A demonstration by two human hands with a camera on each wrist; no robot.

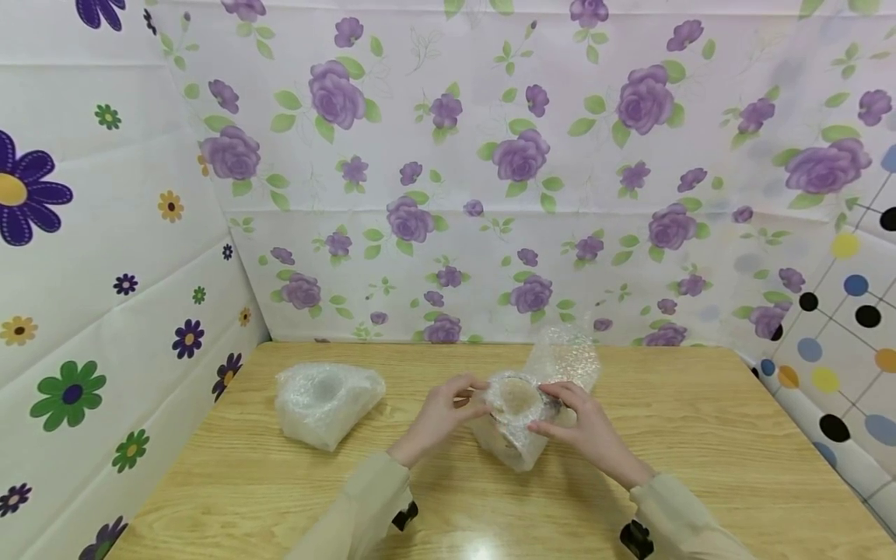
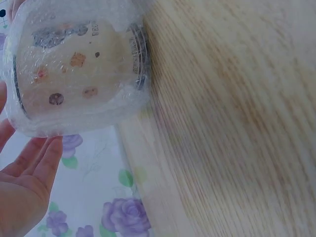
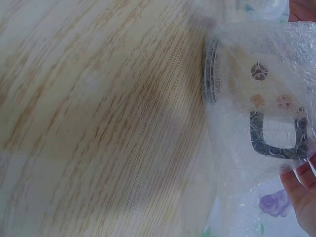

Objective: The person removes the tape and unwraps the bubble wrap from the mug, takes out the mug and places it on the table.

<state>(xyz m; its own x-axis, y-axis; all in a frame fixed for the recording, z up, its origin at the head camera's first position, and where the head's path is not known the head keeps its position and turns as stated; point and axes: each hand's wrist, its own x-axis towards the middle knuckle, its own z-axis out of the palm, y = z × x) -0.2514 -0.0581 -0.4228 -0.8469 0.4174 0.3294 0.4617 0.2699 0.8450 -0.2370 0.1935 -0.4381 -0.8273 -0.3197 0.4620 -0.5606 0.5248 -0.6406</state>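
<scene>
A pale mug [image 1: 518, 398] with small printed pictures and a dark handle [image 3: 256, 136] stands upright on the table, wrapped in clear bubble wrap [image 1: 563, 354]. One loose flap of the wrap spreads behind it, while another part hangs down its front. On the mug's left side, near the rim, my left hand [image 1: 444, 408] holds the wrapped edge with thumb and fingers. Opposite it, my right hand [image 1: 586, 424] grips the wrap by the rim on the handle side. Through the plastic, the left wrist view shows the mug's printed wall [image 2: 76, 74] and dark base lines.
A second bubble-wrapped bundle [image 1: 325, 400] rests to the left on the wooden table [image 1: 700, 435]. Flower-patterned sheets [image 1: 434, 179] hang behind the table and on the left; a dotted sheet [image 1: 840, 334] hangs on the right.
</scene>
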